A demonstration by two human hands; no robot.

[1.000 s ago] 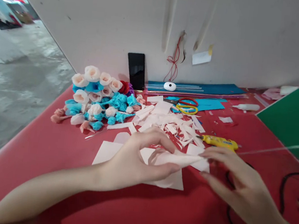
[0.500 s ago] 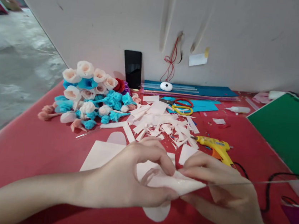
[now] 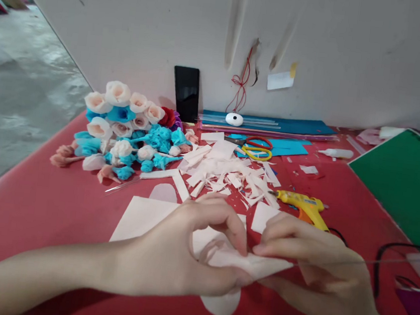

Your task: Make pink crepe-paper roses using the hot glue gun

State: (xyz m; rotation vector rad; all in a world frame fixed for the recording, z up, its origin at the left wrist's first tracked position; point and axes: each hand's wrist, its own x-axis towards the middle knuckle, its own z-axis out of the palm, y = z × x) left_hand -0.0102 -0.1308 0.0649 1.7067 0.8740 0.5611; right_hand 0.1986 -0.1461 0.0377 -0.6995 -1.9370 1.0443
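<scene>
In front of me is a pale pink paper flower (image 3: 267, 269), its pointed base directed right. My left hand (image 3: 179, 255) curls around the flower from the left, thumb below and fingers above. My right hand (image 3: 322, 271) pinches the paper near the base. A thin wire (image 3: 395, 260) runs right from that point, passing the right hand. Under the flower, a rounded paper petal (image 3: 220, 304) shows below my left thumb; whether it is attached cannot be made out. A pale paper sheet (image 3: 138, 216) lies beneath the left hand.
Pale paper scraps (image 3: 224, 169) lie beyond my hands, with scissors (image 3: 256, 148) behind them. A yellow glue gun (image 3: 305, 205) rests just past my right hand. Finished paper flowers (image 3: 122, 130) are heaped at left. A phone (image 3: 186, 94) leans on the wall; a green board (image 3: 404, 184) is at right.
Both hands and the flower have shifted slightly right. The paper near the flower's base looks more folded over between the fingers. Objects on the table have not moved.
</scene>
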